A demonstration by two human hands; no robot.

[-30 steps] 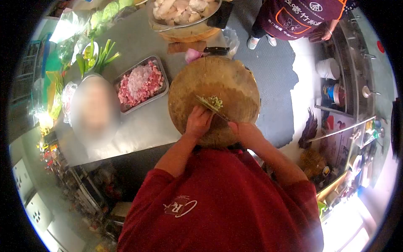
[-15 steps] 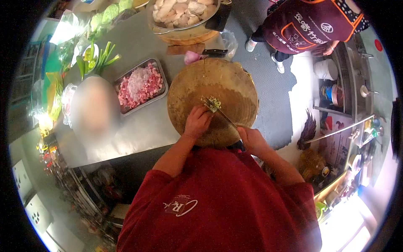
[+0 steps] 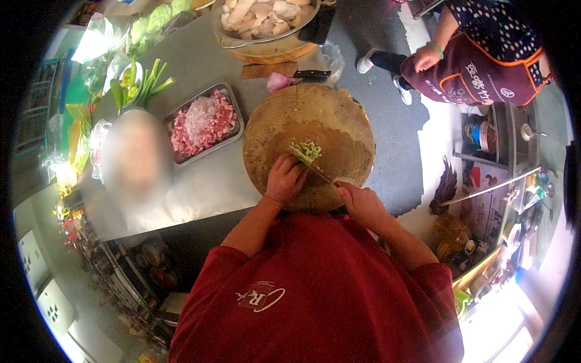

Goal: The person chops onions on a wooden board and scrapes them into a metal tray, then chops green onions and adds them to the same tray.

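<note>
A round wooden chopping block (image 3: 339,121) stands at the table edge in front of me. On it lies a small heap of chopped greenish-yellow pieces (image 3: 310,149). My right hand (image 3: 360,202) is wrapped round the handle of a knife (image 3: 321,173), whose blade reaches up and left to the heap. My left hand (image 3: 286,177) rests on the block at the left of the blade, fingers bent together near its far end. Whether those fingers press on the blade or on some of the pieces is too small to tell.
Left of the block is a tray of diced meat (image 3: 203,124). Beyond it are green stalks (image 3: 148,85), a purple onion (image 3: 279,81), a second knife (image 3: 311,74) and a bowl of pale meat (image 3: 266,18). A co-worker in an apron (image 3: 466,72) stands at the upper right.
The chopped heap looks looser and more spread out beyond the blade. My hands have shifted only slightly. The co-worker has moved right and turned, with a forearm now showing.
</note>
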